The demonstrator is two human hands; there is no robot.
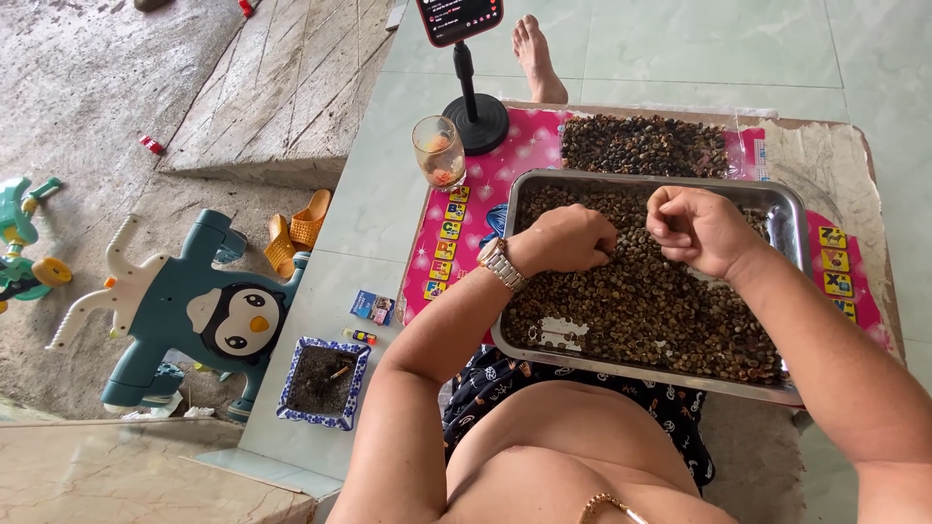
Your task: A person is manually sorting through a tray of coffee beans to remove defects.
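A steel tray (791,212) full of small dark brown seeds or beans (660,311) rests over my lap. Curled into a loose fist, my left hand (568,238), with a metal watch on its wrist, lies on the seeds at the tray's upper middle. My right hand (694,228) hovers just above the seeds beside it, fingers pinched together; whether something small is between them I cannot tell. Behind the tray, a loose pile of the same dark seeds (643,146) lies on a pink mat (505,180).
A glass (439,150) and a phone on a black stand (474,107) sit at the mat's far left. On the floor to the left are a blue square dish (323,381), a small packet (373,307), orange sandals (296,230) and a penguin toy (194,311). Another person's foot (537,56) is beyond.
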